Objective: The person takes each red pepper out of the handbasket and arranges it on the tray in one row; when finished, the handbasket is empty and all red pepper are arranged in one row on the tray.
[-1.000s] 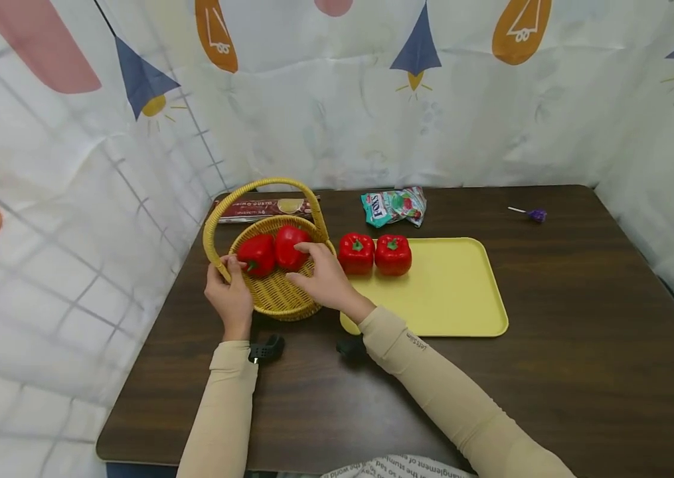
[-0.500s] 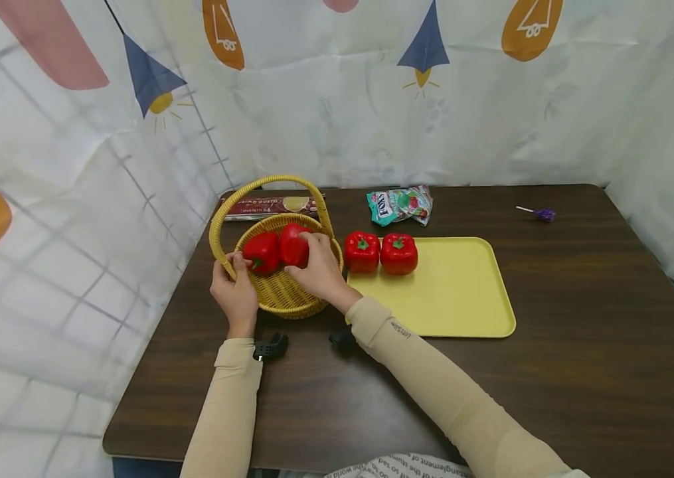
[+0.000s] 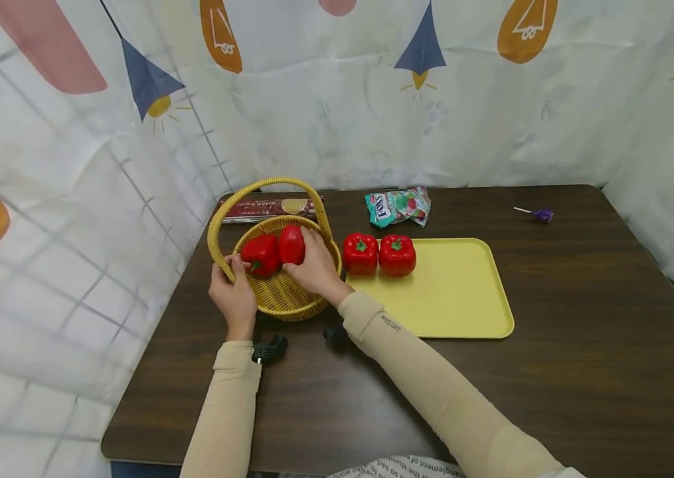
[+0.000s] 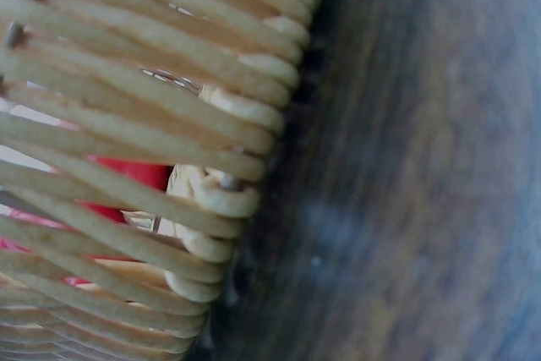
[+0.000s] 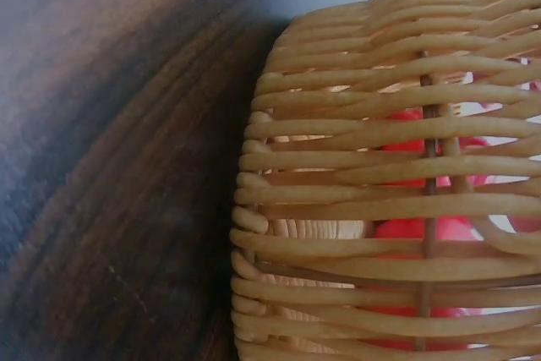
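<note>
A yellow wicker basket [image 3: 286,304] with a tall hoop handle stands at the table's left, two red bell peppers inside. My left hand [image 3: 236,297] grips the basket's left rim at the foot of the handle. Inside the basket, my right hand [image 3: 317,269] holds the right-hand bell pepper [image 3: 291,245], thumb below and fingers over its right side. The other bell pepper [image 3: 261,254] lies beside it, stem toward my left hand. Each wrist view is mostly filled by the woven basket wall [image 4: 127,107], with red showing through the gaps; the fingers are hidden there.
Two more bell peppers [image 3: 397,256] stand at the upper left of a yellow tray [image 3: 456,302], right of the basket. Behind lie a long brown snack box [image 3: 259,210], a teal candy bag [image 3: 399,206] and a purple lollipop [image 3: 542,215]. Patterned curtains border the dark table [image 3: 576,332].
My right hand has moved from loosely over the right-hand pepper to a grip on it, and that pepper has turned slightly. The left hand keeps its hold on the basket.
</note>
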### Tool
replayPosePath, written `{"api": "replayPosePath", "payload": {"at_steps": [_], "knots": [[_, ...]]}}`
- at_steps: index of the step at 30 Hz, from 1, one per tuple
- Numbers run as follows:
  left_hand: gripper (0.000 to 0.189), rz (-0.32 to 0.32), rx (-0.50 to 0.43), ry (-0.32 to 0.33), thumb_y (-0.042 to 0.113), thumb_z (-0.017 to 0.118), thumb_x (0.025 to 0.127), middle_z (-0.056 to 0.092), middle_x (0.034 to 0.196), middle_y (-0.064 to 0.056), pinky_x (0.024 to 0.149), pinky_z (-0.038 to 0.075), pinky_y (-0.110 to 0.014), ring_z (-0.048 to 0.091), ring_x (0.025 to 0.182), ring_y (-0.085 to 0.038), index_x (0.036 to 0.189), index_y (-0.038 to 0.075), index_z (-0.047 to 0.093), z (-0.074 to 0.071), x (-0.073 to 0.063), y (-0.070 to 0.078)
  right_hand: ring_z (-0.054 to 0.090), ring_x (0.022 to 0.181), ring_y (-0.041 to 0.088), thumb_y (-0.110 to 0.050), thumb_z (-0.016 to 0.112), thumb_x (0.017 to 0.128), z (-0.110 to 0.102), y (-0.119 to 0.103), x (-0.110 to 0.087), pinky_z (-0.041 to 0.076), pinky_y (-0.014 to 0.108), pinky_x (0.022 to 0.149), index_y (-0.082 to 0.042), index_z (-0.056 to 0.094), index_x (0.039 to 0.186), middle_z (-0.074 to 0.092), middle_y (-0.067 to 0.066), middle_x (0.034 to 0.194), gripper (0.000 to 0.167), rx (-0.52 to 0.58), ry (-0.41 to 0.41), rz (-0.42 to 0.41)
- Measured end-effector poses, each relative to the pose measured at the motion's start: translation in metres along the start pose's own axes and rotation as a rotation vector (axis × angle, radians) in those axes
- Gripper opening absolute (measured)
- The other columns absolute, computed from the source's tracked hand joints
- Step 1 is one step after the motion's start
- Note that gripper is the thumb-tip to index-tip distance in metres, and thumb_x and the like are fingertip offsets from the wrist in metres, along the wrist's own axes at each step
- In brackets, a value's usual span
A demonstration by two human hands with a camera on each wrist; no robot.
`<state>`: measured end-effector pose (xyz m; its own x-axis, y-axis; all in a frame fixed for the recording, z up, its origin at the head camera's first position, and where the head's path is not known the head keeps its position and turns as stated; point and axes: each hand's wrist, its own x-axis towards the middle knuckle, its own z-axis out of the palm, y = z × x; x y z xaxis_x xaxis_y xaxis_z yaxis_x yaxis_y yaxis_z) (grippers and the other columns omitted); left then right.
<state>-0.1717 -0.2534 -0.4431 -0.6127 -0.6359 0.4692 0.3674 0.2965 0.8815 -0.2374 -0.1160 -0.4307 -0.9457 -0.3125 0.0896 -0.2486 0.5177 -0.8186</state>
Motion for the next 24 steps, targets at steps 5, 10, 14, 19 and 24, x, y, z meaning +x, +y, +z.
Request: {"api": "replayPosePath", "payload": {"at_steps": [5,10,14,19,24], "knots": [[0.026,0.012,-0.006,-0.006,0.014,0.057,0.099,0.061,0.091,-0.034,0.081,0.045,-0.021,0.057,0.092,-0.043,0.104,-0.011,0.059,0.0001,-0.0009,-0.0002,0.046,0.129,0.034,-0.025,0.078,0.083,0.0032,0.0019,0.0012,0.043,0.048,0.102,-0.01,0.035,0.15,0.033,0.014,0.151,0.081,-0.045,0.029,-0.02],[0.025,0.006,-0.001,0.003,0.014,0.057,0.099,0.062,0.091,-0.033,0.081,0.044,-0.021,0.057,0.092,-0.042,0.104,-0.01,0.059,0.0002,-0.001,0.0001,0.051,0.122,0.034,-0.021,0.078,0.083,0.0041,0.003,0.001,0.046,0.049,0.099,-0.011,0.039,0.147,0.037,0.014,0.144,0.075,0.004,0.072,-0.004],[0.025,0.001,0.009,0.001,0.014,0.056,0.1,0.062,0.09,-0.032,0.079,0.042,-0.021,0.057,0.091,-0.041,0.104,-0.011,0.059,-0.0005,-0.0013,0.0002,0.052,0.119,0.033,-0.02,0.077,0.084,0.0042,0.0026,0.001,0.046,0.047,0.098,-0.01,0.04,0.146,0.037,0.013,0.142,0.073,0.023,0.092,0.006],[0.027,0.001,0.003,-0.005,0.014,0.057,0.099,0.062,0.091,-0.034,0.079,0.042,-0.022,0.056,0.091,-0.042,0.106,-0.012,0.058,-0.001,-0.0013,0.0,0.053,0.117,0.033,-0.02,0.076,0.084,0.0034,0.0021,0.0009,0.046,0.044,0.1,-0.007,0.043,0.144,0.037,0.013,0.141,0.07,0.006,0.097,0.016],[0.028,-0.008,-0.007,-0.015,0.014,0.056,0.1,0.062,0.092,-0.034,0.081,0.043,-0.022,0.056,0.092,-0.042,0.108,-0.013,0.057,-0.001,-0.0009,-0.0001,0.053,0.114,0.031,-0.021,0.076,0.084,0.0033,0.0024,-0.0001,0.047,0.043,0.098,-0.006,0.048,0.14,0.038,0.012,0.139,0.065,0.001,0.107,0.02]]}}
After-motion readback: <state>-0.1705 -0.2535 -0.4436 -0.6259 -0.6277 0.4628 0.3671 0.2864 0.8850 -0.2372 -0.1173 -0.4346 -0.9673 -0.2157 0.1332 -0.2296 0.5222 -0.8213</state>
